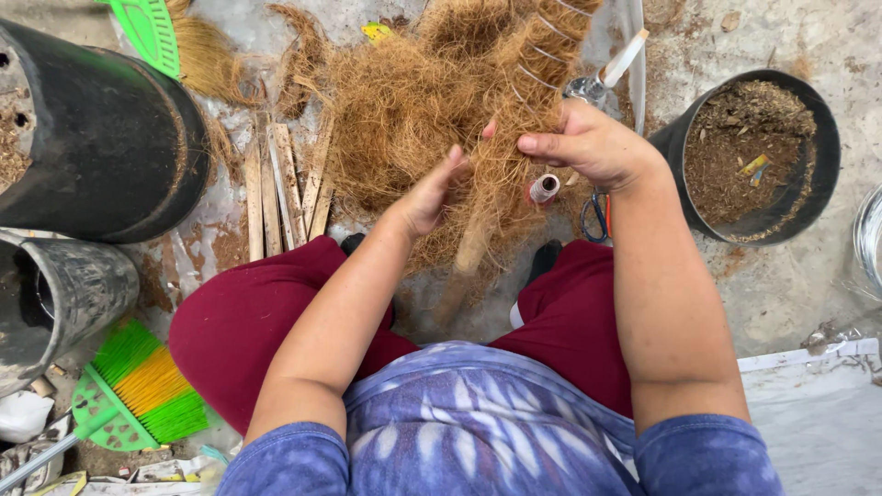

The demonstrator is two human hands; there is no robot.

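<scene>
Brown coconut fibre, a bound fibre roll [514, 101], lies on the floor between the person's knees, and both hands are on it. The left hand [430, 193] presses into the loose lower part, its fingers hidden in the fibre, so I cannot tell whether they pinch or only push. The right hand [593, 142] grips the roll from the far side, its fingers curled together around it.

As a judgement, the winding looks partly done: beyond the fingers several turns of thin wire already ring the upper roll, while the part below the fingers is loose and unbound, with a wooden stick [470, 253] poking out.

Counted: one small spool [544, 188] just below the right fingers, one pair of scissors [597, 216] beside it, about five wooden slats [280, 188] left of the left fingers, three black pots, the one with soil [753, 152] to the right, and two green brooms, one near the left knee [138, 386].
</scene>
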